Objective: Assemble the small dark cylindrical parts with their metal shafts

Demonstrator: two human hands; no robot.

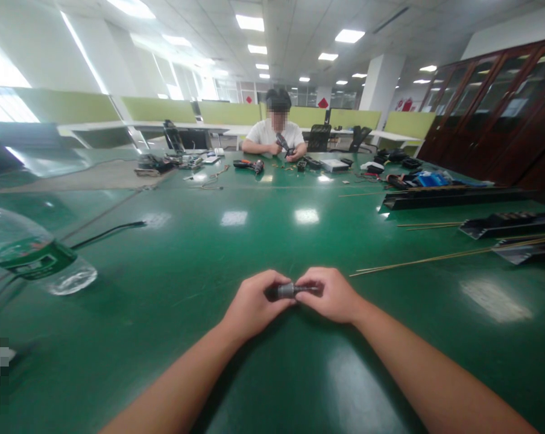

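Observation:
Just above the green table, my two hands meet over a small metal part that looks like a drill chuck (286, 291). It is a grey ribbed cylinder with a thinner dark shaft sticking out to the right. My left hand (255, 304) has its thumb and fingers closed around the thick grey end, partly covering it. On the other side, my right hand (329, 295) pinches the thin shaft between thumb and fingers. The part lies roughly level between them. Its far left end is hidden in my left fingers.
A plastic water bottle (69, 274) lies on the green table (173, 325) at left, beside a black cable (110, 234). Black metal channels (453, 198) and thin brass-coloured rods (417, 262) lie right. Opposite sits a person (275, 134) holding a dark tool, behind an orange-black power drill (249, 166).

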